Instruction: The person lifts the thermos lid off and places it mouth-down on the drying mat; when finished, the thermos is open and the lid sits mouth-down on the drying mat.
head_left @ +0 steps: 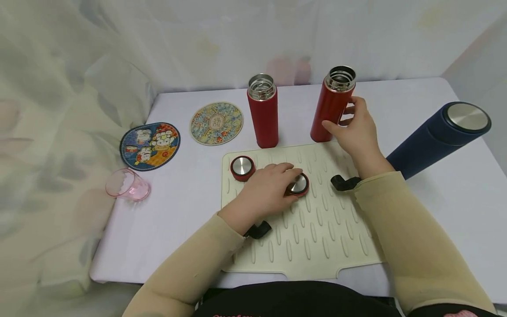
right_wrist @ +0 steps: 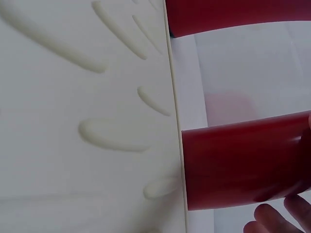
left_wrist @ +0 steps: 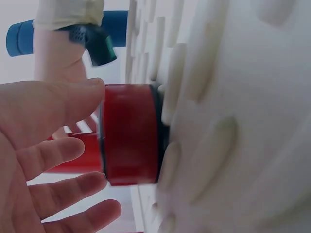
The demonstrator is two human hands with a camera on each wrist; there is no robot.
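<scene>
The right hand (head_left: 358,141) has its thumb and fingers curled round the right-hand red flask (head_left: 329,112), which stands upright on the white-covered counter (head_left: 186,202), just past the far edge of the cream ridged mat (head_left: 317,233). The flask's mouth is uncovered, showing bare steel.

The left hand (head_left: 267,187) reaches over a red screw lid (head_left: 299,184) that sits on the mat with its steel face up. Its fingers are loosely spread and apart from the thumb, around the top of the lid; whether the fingertips touch it I cannot tell.

A second red lid (head_left: 242,167), also steel side up, lies on the mat near its far left corner. Behind the mat, left of the gripped flask, stands a second red flask (head_left: 263,121), likewise uncovered.

A tall navy flask (head_left: 429,143) with a steel-topped lid stands beyond the right forearm. On the left are a round patterned coaster (head_left: 216,123), an oval cartoon coaster (head_left: 150,146) and a pink glass (head_left: 134,187).
</scene>
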